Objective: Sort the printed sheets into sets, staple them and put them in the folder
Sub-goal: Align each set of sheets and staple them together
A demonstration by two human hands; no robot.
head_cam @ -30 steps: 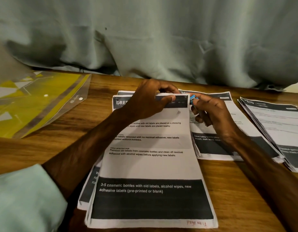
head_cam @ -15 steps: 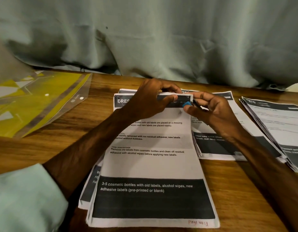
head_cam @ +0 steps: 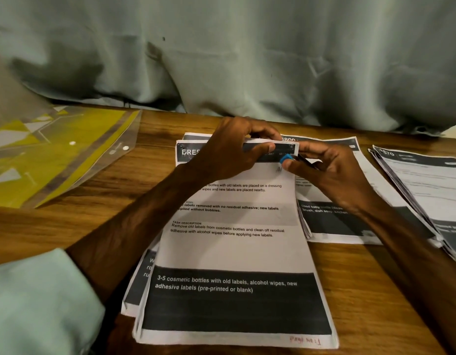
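A set of printed sheets (head_cam: pixel 234 252) lies in front of me, its top page headed "DRES…" and marked "Page No: 1" in red. My left hand (head_cam: pixel 232 149) pinches the set's top edge and lifts it slightly. My right hand (head_cam: pixel 332 172) grips a slim dark tool with a blue end (head_cam: pixel 286 158). That blue end rests at the top right corner of the set, beside my left thumb. More sheets stick out from under the set at the lower left. A clear yellow folder (head_cam: pixel 55 155) lies flat at the far left.
A second pile of printed sheets (head_cam: pixel 329 221) lies under my right wrist, and a third pile (head_cam: pixel 426 185) sits at the right edge. The wooden table (head_cam: pixel 106 213) ends at a grey-green curtain (head_cam: pixel 247 60) behind. My pale sleeve (head_cam: pixel 37 303) fills the lower left.
My right hand has moved left and slightly down, bringing the blue end from beside the set onto its top right corner. My left hand keeps its grip on the top edge.
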